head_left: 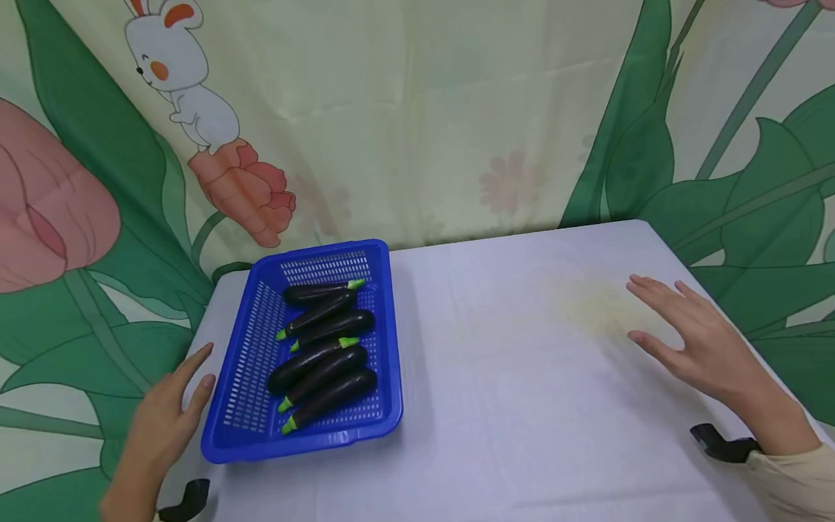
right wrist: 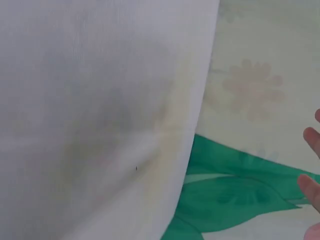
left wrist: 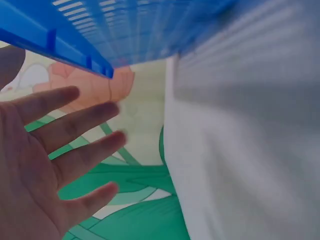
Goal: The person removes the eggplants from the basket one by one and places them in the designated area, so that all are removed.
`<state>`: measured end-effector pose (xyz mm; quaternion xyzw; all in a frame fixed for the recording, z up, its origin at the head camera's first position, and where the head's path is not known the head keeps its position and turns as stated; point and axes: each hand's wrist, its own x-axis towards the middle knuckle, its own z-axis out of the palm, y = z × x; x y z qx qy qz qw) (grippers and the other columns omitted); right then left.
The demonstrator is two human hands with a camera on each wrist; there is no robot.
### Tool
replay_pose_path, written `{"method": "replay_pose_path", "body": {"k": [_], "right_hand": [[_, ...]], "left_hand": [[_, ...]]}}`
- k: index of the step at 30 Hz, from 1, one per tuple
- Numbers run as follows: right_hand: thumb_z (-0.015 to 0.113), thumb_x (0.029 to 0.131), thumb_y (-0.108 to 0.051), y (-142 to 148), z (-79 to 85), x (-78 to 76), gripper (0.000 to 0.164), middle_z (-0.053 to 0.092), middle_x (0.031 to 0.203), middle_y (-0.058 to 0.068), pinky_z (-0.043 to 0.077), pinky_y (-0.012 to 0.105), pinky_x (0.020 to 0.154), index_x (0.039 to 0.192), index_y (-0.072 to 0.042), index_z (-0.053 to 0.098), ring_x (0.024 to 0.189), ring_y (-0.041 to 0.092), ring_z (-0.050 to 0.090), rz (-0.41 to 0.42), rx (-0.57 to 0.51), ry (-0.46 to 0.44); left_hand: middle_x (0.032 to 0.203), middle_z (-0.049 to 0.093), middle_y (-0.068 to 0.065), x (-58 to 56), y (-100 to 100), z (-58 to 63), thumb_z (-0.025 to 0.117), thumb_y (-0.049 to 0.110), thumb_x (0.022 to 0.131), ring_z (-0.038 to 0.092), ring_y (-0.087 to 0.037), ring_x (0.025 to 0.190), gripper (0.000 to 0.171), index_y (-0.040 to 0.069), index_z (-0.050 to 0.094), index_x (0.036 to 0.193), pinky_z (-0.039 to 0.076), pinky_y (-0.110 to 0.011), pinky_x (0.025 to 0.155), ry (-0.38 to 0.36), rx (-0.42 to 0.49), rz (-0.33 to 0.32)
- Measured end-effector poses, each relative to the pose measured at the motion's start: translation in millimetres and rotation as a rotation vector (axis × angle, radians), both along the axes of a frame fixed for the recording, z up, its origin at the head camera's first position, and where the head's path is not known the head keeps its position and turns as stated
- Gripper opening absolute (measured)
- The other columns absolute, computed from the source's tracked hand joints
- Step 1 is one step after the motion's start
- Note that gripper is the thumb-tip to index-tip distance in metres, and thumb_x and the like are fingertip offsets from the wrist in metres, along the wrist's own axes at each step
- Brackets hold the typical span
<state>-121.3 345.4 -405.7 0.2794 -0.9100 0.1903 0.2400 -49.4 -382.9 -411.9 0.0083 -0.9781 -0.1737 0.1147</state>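
Observation:
Several dark purple eggplants [head_left: 329, 337] with green stem ends lie side by side in a blue plastic basket [head_left: 393, 348] on the left part of the table. Just left of the basket is my left hand [head_left: 163, 417], its fingers extended and holding nothing. The left wrist view shows that hand [left wrist: 55, 145] with spread fingers near the basket's slotted wall [left wrist: 145, 42]. My right hand [head_left: 701, 344] hovers over the table's right side, fingers stretched out and apart from any object. Only some fingertips of the right hand [right wrist: 311, 187] enter the right wrist view.
A white cloth [head_left: 522, 377] covers the table. Behind it hangs a curtain [head_left: 457, 130] printed with leaves, flowers and a white rabbit. The table's far edge runs close to the curtain. A black strap piece [head_left: 724, 444] sits at the right wrist.

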Motion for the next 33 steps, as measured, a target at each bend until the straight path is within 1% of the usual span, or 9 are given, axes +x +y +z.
{"method": "replay_pose_path", "body": {"k": [4, 6, 10, 13, 15, 18, 22, 28, 33], "right_hand": [[0.072, 0.097, -0.048, -10.1, -3.6, -2.6, 0.07, 0.057, 0.155, 0.012, 0.017, 0.023, 0.131, 0.152, -0.007, 0.055, 0.152, -0.008, 0.034, 0.043, -0.07, 0.025], [0.07, 0.098, -0.05, -15.7, -5.4, -3.4, 0.069, 0.059, 0.154, 0.012, 0.019, 0.023, 0.13, 0.15, -0.007, 0.056, 0.15, -0.008, 0.036, 0.061, -0.102, 0.025], [0.074, 0.097, -0.043, -28.5, -7.1, -5.6, 0.066, 0.061, 0.151, 0.01, 0.022, 0.023, 0.13, 0.149, -0.007, 0.058, 0.147, -0.007, 0.042, 0.096, -0.152, 0.018], [0.078, 0.095, -0.037, -39.8, -7.7, -7.8, 0.064, 0.063, 0.15, 0.008, 0.023, 0.023, 0.129, 0.148, -0.007, 0.059, 0.147, -0.003, 0.045, 0.126, -0.171, 0.018], [0.077, 0.095, -0.037, -47.5, -9.2, -8.3, 0.062, 0.063, 0.15, 0.006, 0.024, 0.022, 0.129, 0.147, -0.008, 0.06, 0.147, -0.002, 0.045, 0.144, -0.177, 0.012], [0.073, 0.098, -0.042, -59.3, -12.4, -8.5, 0.061, 0.064, 0.149, 0.006, 0.026, 0.022, 0.128, 0.146, -0.007, 0.061, 0.147, 0.003, 0.048, 0.185, -0.186, 0.009], [0.062, 0.103, -0.05, -77.3, -17.2, -9.3, 0.062, 0.066, 0.145, 0.01, 0.029, 0.024, 0.127, 0.144, -0.003, 0.062, 0.145, 0.009, 0.051, 0.268, -0.203, 0.024], [0.058, 0.105, -0.05, -105.5, -16.3, -14.2, 0.062, 0.066, 0.143, 0.014, 0.03, 0.026, 0.127, 0.144, -0.001, 0.061, 0.143, 0.013, 0.054, 0.368, -0.213, 0.042], [0.058, 0.106, -0.045, -127.9, -12.2, -15.0, 0.058, 0.066, 0.145, 0.013, 0.032, 0.029, 0.126, 0.145, -0.002, 0.06, 0.14, 0.02, 0.056, 0.435, -0.218, 0.026]], "left_hand": [[0.139, 0.063, -0.032, -2.1, 5.4, -1.3, 0.047, 0.033, 0.111, 0.054, -0.061, 0.126, 0.052, 0.012, 0.043, 0.159, 0.042, -0.076, 0.092, -0.041, 0.1, 0.022], [0.137, 0.065, -0.03, -3.5, 7.1, -3.4, 0.05, 0.034, 0.111, 0.057, -0.054, 0.127, 0.051, 0.012, 0.047, 0.157, 0.049, -0.058, 0.102, -0.039, 0.145, 0.022], [0.138, 0.066, -0.026, -7.7, 9.5, -7.2, 0.056, 0.032, 0.109, 0.056, 0.004, 0.124, 0.05, 0.013, 0.051, 0.154, 0.04, -0.006, 0.095, -0.002, 0.237, 0.005], [0.139, 0.065, -0.026, -8.8, 10.9, -9.7, 0.057, 0.033, 0.108, 0.035, 0.03, 0.108, 0.05, 0.011, 0.052, 0.154, 0.033, 0.0, 0.084, -0.001, 0.29, 0.02], [0.14, 0.065, -0.023, -8.3, 11.3, -11.7, 0.056, 0.034, 0.109, 0.036, 0.031, 0.106, 0.052, 0.01, 0.051, 0.154, 0.036, -0.001, 0.082, -0.024, 0.332, 0.038], [0.132, 0.068, 0.005, -6.7, 10.6, -14.8, 0.055, 0.033, 0.109, 0.042, 0.027, 0.107, 0.052, 0.01, 0.049, 0.155, 0.04, -0.002, 0.08, -0.069, 0.42, 0.063], [0.116, 0.055, 0.037, -4.7, 8.4, -18.2, 0.055, 0.03, 0.11, 0.051, 0.022, 0.107, 0.053, 0.009, 0.045, 0.157, 0.044, -0.002, 0.081, -0.1, 0.535, 0.068], [0.112, 0.061, 0.031, -7.6, 8.4, -19.3, 0.056, 0.029, 0.109, 0.06, 0.01, 0.105, 0.052, 0.012, 0.046, 0.157, 0.048, -0.005, 0.082, -0.11, 0.659, 0.082], [0.113, 0.066, 0.02, -8.4, 8.7, -22.1, 0.06, 0.019, 0.107, 0.064, 0.005, 0.101, 0.049, 0.012, 0.05, 0.155, 0.053, -0.011, 0.08, -0.094, 0.928, 0.063]]}}
